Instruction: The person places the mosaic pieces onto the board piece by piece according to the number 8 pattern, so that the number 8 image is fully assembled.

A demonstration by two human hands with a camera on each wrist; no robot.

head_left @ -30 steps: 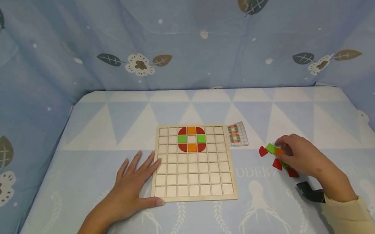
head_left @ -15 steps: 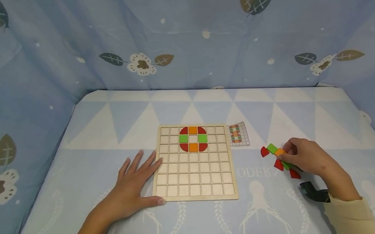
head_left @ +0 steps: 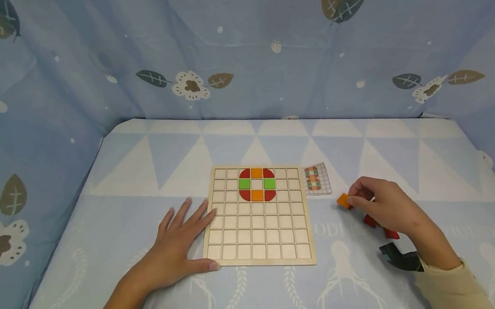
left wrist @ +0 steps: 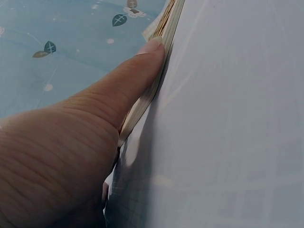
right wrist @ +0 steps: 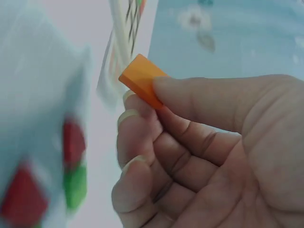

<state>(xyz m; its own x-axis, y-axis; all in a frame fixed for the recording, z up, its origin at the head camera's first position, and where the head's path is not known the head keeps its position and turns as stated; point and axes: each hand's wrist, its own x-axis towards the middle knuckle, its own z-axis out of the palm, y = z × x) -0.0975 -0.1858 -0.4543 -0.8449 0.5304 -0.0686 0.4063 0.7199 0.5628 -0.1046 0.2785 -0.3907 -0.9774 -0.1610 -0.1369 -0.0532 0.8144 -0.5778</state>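
Note:
A wooden grid board (head_left: 256, 234) lies flat on the cloth. Red, orange and green tiles form a ring (head_left: 255, 168) in its upper rows. Across the board's left edge my left hand (head_left: 168, 258) rests with spread fingers; in the left wrist view its thumb (left wrist: 128, 78) lies along the board's side. To the right of the board, my right hand (head_left: 389, 207) pinches an orange square tile (right wrist: 140, 78) between thumb and fingertips. Below that hand are red quarter-round tiles (head_left: 370, 221), partly hidden by it, and a green tile (right wrist: 75, 187) shows in the right wrist view.
A small pattern card (head_left: 318, 180) lies against the board's upper right edge, printed with a similar coloured design. Blue patterned fabric (head_left: 236, 50) walls the table at the back and sides. A black wrist mount (head_left: 401, 258) sits by the right sleeve.
My right hand has picked the orange tile out of the loose pile and carried it a little left towards the board. The left hand stays on the board.

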